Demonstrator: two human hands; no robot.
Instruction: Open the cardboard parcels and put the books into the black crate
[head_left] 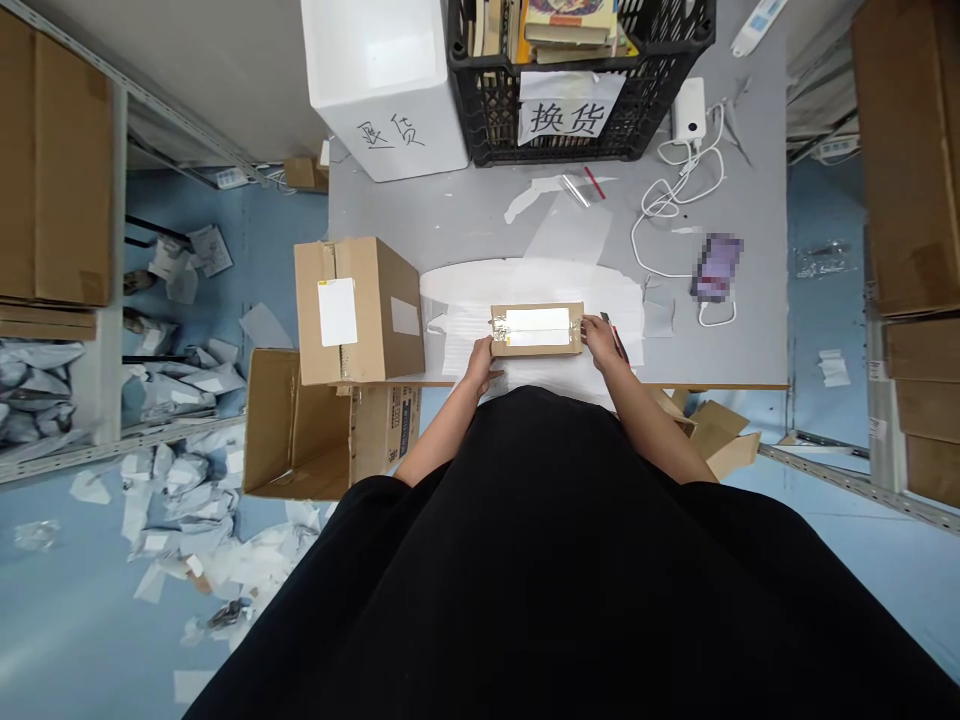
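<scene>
A small taped cardboard box [499,345] with a white label on top sits at the front middle of the table, on a sheet of white foam wrap [465,285]. My left hand [481,364] grips its left end, thumb and fingers closed at the corner. At the opposite end my right hand [598,338] has its fingers closed on the box's edge. A slim red and black tool [617,338], perhaps a utility knife, shows just beside my right hand; whether the hand touches it I cannot tell.
A larger sealed carton [360,310] stands left on the table [480,215]. Behind are a white bin [409,130] and a black crate [491,115] of books. A phone [717,266] with a white cable lies right. An open carton [296,430] is below left, near parcels on the floor.
</scene>
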